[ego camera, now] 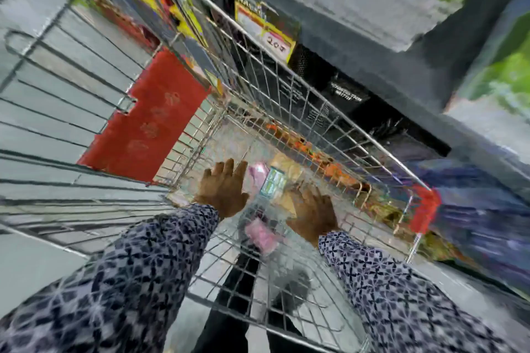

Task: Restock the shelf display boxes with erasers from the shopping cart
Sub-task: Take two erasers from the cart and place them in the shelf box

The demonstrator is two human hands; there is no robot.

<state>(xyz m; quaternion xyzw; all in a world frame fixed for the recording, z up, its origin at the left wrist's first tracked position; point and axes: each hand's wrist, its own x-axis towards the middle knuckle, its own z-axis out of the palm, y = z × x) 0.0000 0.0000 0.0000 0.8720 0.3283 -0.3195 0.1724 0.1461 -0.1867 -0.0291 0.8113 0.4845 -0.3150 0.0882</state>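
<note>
Both hands down in shopping cart [286, 112], left hand [222, 188] w/ fingers [226, 167] spread wide, empty; right hand [314, 212] blurred, grip can't tell. Pink eraser packs [262, 233] just below & between fingers. Best to close around whole pack, lift clear of wire.

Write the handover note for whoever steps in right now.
Left hand: open, fingers spread, down inside the shopping cart, holding nothing visible.
Right hand: also low in the cart; blur hides whether it grips anything.
Stock: pink packets and a greenish packet lie on the cart floor between the hands.
Done: cannot tell; no display boxes clearly in view.
Left: pick up packets, fill the boxes.
</note>
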